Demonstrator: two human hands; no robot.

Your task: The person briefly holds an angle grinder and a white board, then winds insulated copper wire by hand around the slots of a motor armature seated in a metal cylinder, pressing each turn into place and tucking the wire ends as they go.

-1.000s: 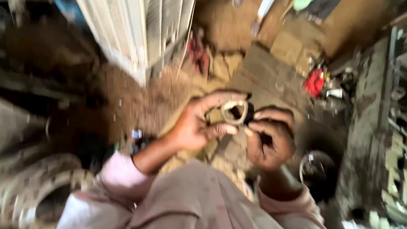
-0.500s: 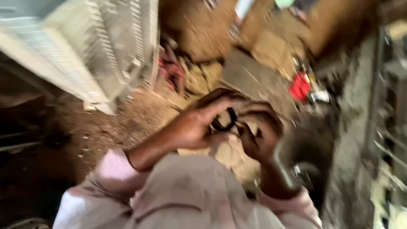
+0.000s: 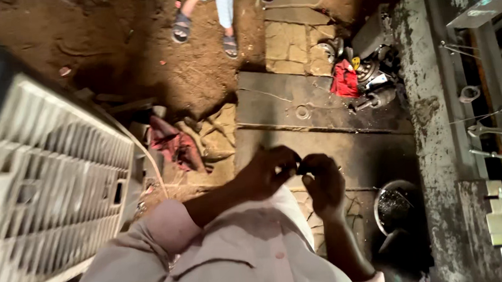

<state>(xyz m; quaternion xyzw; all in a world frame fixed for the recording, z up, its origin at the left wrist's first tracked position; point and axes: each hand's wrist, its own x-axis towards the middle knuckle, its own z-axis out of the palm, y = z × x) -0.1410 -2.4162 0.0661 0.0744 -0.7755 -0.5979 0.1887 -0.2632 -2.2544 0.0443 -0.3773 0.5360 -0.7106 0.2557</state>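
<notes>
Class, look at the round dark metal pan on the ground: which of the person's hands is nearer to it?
Right. The right hand is just up and left of the pan; the left hand lies farther left, beyond the right hand, fingertips meeting it.

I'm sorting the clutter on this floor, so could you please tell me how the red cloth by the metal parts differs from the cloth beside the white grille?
The red cloth is bright red; the cloth by the grille is a duller, darker red. The red cloth is a small bunched heap, while the other spreads longer and flatter. The red cloth lies against metal parts on the stone slab; the other lies on dirt by the white grille. Both are crumpled.
</notes>
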